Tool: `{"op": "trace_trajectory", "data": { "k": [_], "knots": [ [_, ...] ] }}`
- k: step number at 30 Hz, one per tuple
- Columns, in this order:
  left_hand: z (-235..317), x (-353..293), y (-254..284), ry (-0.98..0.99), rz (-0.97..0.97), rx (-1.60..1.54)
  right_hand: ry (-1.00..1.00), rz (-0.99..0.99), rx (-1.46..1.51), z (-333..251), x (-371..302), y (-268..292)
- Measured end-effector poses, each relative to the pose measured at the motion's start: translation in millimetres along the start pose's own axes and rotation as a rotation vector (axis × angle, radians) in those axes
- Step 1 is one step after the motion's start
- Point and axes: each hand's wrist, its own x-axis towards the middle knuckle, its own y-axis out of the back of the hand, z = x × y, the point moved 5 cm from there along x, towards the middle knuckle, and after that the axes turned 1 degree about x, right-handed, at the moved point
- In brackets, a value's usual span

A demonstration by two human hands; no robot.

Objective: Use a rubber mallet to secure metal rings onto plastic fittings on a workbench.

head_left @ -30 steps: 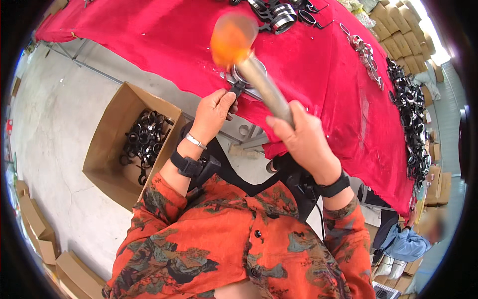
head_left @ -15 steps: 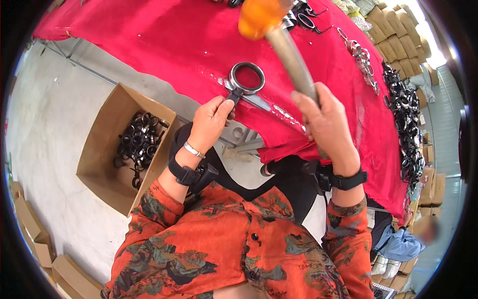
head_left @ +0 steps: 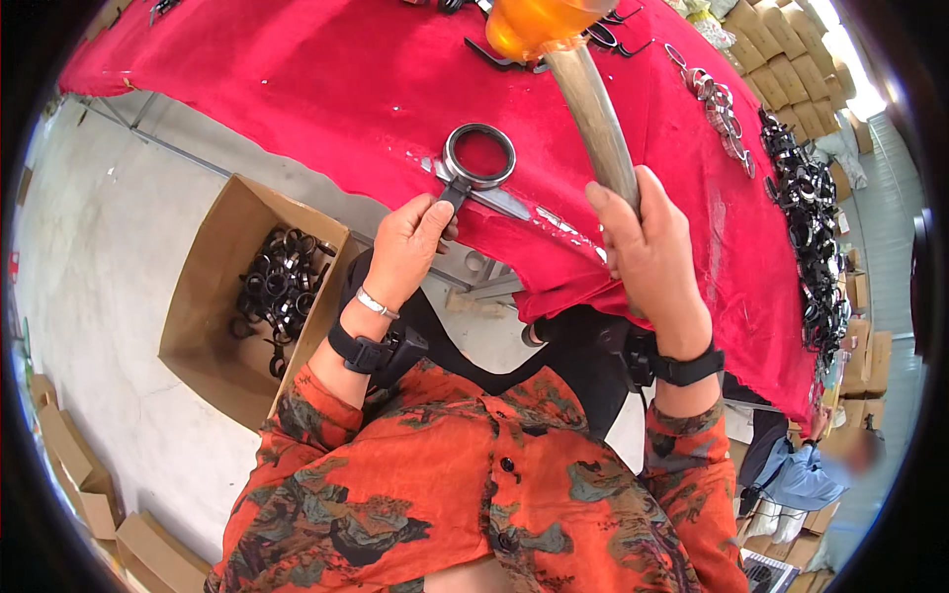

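My left hand (head_left: pixel 407 242) is closed round the short black handle of a ring-shaped part (head_left: pixel 480 156), a black and silver ring on a stem. The ring lies over the edge of the red cloth (head_left: pixel 326 109), on or just above a flat grey metal strip (head_left: pixel 502 202). In my right hand (head_left: pixel 647 247) is a mallet (head_left: pixel 596 114), gripped by its wooden handle. Its translucent orange head is raised at the top of the view, apart from the ring.
On the left, a cardboard box (head_left: pixel 203 296) on the floor holds several black ring parts (head_left: pixel 280 282). A long pile of black parts (head_left: pixel 811 237) lines the table's right edge, beside loose silver rings (head_left: pixel 722 109). A person in blue (head_left: pixel 806 474) sits at the far right.
The mallet head has shifted slightly right and up in the view. My left hand still grips the ring part, which sits a little further left in the picture.
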Motion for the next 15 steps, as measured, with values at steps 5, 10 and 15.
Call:
{"op": "trace_trajectory", "data": {
  "k": [5,10,15],
  "knots": [
    [-1.6,3.7,-5.6,0.002,-0.033,-0.01,-0.447,-0.134,0.122,35.9,-4.0,-8.1],
    [1.6,1.9,-2.6,0.029,-0.017,0.036,-0.4,-0.133,0.332,34.3,-21.3,8.8],
    [3.0,3.4,-4.0,0.013,-0.004,0.017,-0.606,-0.238,0.638,61.0,-43.4,-19.4]
  ]
}}
